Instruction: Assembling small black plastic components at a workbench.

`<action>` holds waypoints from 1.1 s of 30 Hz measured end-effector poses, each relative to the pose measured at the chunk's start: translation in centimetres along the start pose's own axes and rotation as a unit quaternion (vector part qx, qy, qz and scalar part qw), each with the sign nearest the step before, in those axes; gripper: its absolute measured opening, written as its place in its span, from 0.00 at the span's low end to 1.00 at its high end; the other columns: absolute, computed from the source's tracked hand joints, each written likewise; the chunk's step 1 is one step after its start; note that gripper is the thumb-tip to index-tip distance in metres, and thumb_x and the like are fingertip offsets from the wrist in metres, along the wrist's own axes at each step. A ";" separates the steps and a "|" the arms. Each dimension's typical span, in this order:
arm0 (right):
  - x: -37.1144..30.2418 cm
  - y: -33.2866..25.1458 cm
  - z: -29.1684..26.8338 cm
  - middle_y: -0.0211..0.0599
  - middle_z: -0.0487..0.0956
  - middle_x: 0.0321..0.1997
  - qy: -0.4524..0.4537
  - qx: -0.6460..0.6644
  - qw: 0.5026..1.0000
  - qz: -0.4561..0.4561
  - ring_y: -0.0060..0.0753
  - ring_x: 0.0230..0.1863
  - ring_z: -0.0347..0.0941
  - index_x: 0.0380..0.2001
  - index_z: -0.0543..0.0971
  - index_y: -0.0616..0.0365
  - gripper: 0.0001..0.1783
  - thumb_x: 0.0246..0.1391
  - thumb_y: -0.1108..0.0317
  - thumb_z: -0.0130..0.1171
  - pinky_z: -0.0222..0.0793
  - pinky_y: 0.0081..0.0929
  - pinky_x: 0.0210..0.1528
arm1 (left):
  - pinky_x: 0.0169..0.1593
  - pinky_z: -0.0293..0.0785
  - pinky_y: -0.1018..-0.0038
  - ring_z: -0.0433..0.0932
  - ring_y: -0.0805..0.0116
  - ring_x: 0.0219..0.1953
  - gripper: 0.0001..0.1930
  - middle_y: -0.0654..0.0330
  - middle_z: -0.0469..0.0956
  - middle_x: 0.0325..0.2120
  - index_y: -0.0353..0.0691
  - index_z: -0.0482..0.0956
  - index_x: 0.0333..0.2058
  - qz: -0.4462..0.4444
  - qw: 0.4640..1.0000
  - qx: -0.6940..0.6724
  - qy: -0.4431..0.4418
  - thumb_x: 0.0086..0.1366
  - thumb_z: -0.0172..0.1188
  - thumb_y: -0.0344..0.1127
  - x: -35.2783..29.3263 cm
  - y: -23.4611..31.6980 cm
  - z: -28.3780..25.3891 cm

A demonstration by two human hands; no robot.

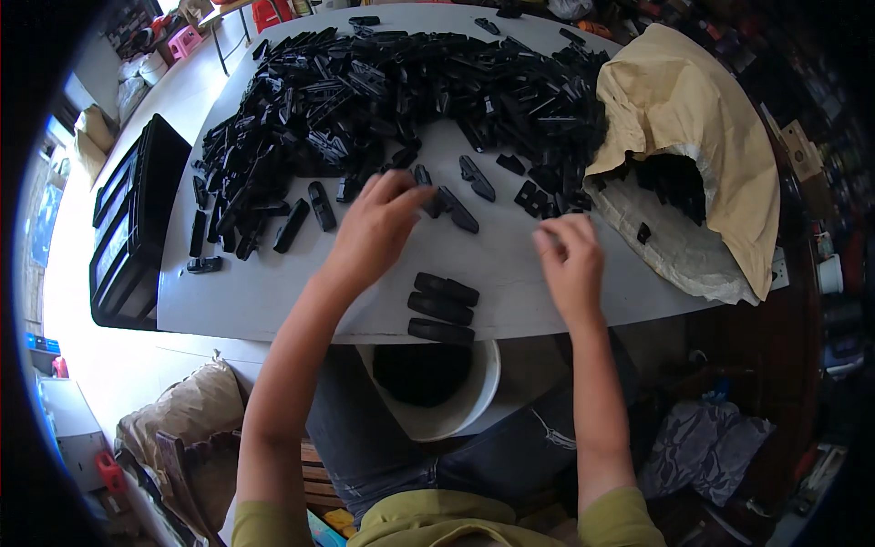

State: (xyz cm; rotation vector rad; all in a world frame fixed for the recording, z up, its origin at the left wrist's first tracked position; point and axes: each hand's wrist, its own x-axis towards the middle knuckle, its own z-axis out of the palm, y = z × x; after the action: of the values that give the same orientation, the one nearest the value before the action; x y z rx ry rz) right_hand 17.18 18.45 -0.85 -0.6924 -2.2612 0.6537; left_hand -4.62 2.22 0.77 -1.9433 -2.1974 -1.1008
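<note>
Over the middle of the grey table, my left hand [380, 221] has its fingers bent and drawn together, slightly blurred. Its fingertips are beside a small black plastic part [423, 177]; whether they touch it is unclear. Two more long black plastic parts, one [458, 211] and another [478, 178], lie just right of those fingertips. My right hand [573, 264] is raised near the paper sack, fingers curled in toward the thumb; what they hold, if anything, is hidden. Between my forearms, three black parts [441, 306] lie in a stack-like row near the table's front edge.
A large heap of black plastic parts [365, 82] curves across the far side of the table [301, 296]. An open brown paper sack [693, 91] with black pieces inside lies at right. A black crate [137, 228] stands left. Below the edge, a white bucket [488, 387] holds black contents.
</note>
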 end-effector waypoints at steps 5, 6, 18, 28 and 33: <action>0.8 0.6 0.7 0.38 0.74 0.39 0.022 -0.181 0.983 -0.005 0.46 0.35 0.76 0.35 0.78 0.57 0.13 0.51 0.63 0.66 0.72 0.38 0.38 | 0.47 0.73 0.65 0.73 0.56 0.46 0.15 0.57 0.73 0.42 0.40 0.77 0.38 0.059 0.982 0.181 -0.016 0.49 0.65 0.23 2.2 -0.3 0.5; 0.9 0.6 0.8 0.38 0.74 0.39 0.022 -0.182 0.983 -0.004 0.46 0.35 0.76 0.35 0.78 0.57 0.13 0.51 0.63 0.66 0.72 0.38 0.38 | 0.45 0.73 0.66 0.74 0.57 0.44 0.14 0.57 0.74 0.38 0.40 0.76 0.38 0.073 0.985 0.152 -0.023 0.51 0.64 0.24 2.2 -0.1 0.6; 3.9 -1.0 1.9 0.39 0.75 0.38 -0.019 -0.295 0.954 0.053 0.46 0.36 0.78 0.33 0.77 0.60 0.14 0.50 0.61 0.67 0.73 0.40 0.35 | 0.52 0.76 0.75 0.79 0.64 0.46 0.13 0.55 0.75 0.41 0.33 0.77 0.40 -0.158 0.941 -0.299 0.022 0.55 0.64 0.20 -1.7 2.3 0.6; 2.8 -1.9 0.4 0.38 0.80 0.31 -0.119 -0.051 0.987 0.098 0.32 0.30 0.79 0.34 0.76 0.64 0.11 0.48 0.72 0.66 0.73 0.28 0.32 | 0.45 0.74 0.65 0.77 0.55 0.41 0.11 0.56 0.79 0.35 0.36 0.80 0.36 -0.075 0.995 -0.051 -0.051 0.51 0.66 0.25 -2.1 2.9 0.9; 0.0 -4.1 1.5 0.33 0.78 0.26 -0.171 0.144 0.975 0.005 0.19 0.24 0.74 0.35 0.78 0.64 0.12 0.46 0.78 0.68 0.69 0.18 0.27 | 0.46 0.73 0.64 0.76 0.54 0.42 0.11 0.55 0.79 0.36 0.35 0.80 0.36 -0.069 0.994 -0.051 -0.067 0.51 0.65 0.25 -1.7 3.3 1.2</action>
State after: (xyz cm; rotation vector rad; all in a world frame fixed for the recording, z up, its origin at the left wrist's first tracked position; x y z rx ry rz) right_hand 14.84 15.06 0.69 -0.4776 -2.3984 1.1530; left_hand -0.78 1.27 0.74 -1.9867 -2.4241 -1.1536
